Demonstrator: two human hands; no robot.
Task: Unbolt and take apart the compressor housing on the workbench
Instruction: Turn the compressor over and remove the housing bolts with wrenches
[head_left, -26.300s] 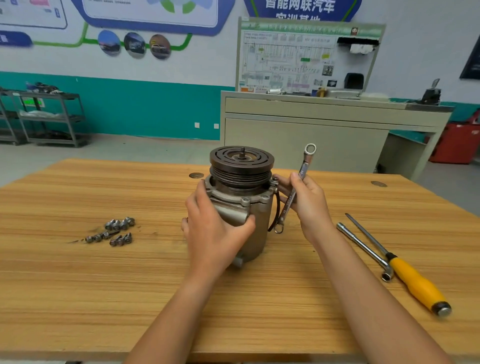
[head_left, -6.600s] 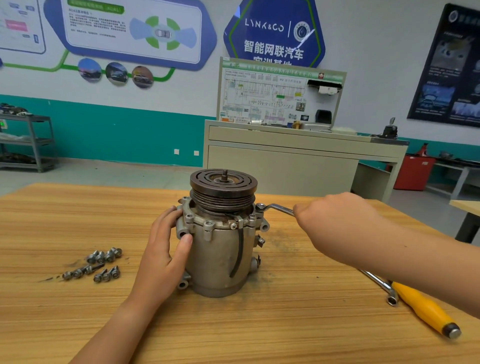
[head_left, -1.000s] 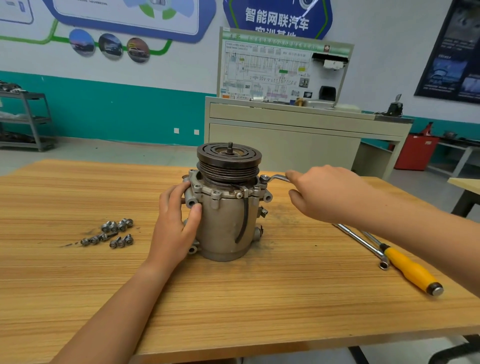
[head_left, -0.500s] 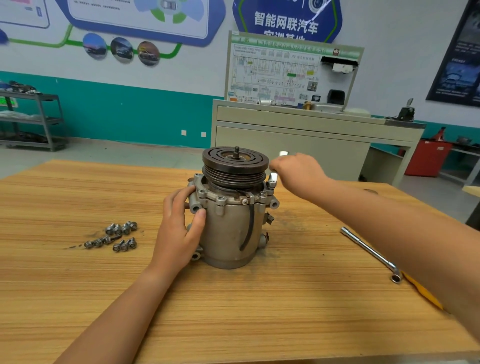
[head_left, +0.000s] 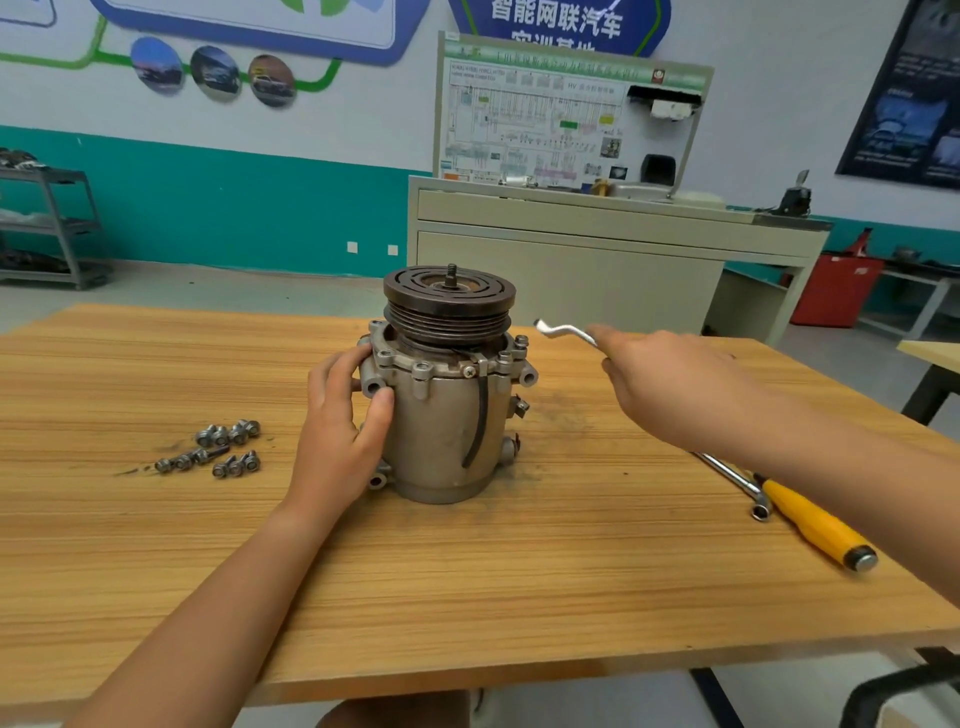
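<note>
Compressor (head_left: 447, 415) stands upright near the middle of the bench (head_left: 467, 597), pulley (head_left: 449, 306) on top. The left hand (head_left: 337, 431) grips it from 9 o'clock, with the fingers curved round the flange and the thumb pressed on the front wall. The right hand (head_left: 670, 384), at 3 o'clock, is closed round the shank of a wrench (head_left: 563, 331). The wrench's ring end is in the air near the flange at 2 o'clock and sits on no bolt.

A cluster of loose bolts (head_left: 218, 449) lies on the bench at 9 o'clock, well apart from the compressor, so part of the unbolting looks done. Several flange bolts (head_left: 422, 370) are seated around the upper rim, and the housing is in one piece with no gap showing at the joint. I judge the task roughly midway: the rim bolts have to come out first, then the housing parts must be separated.

A socket bar (head_left: 737, 483) and a screwdriver (head_left: 815, 525) lie at 4 o'clock, partly under the right forearm.
</note>
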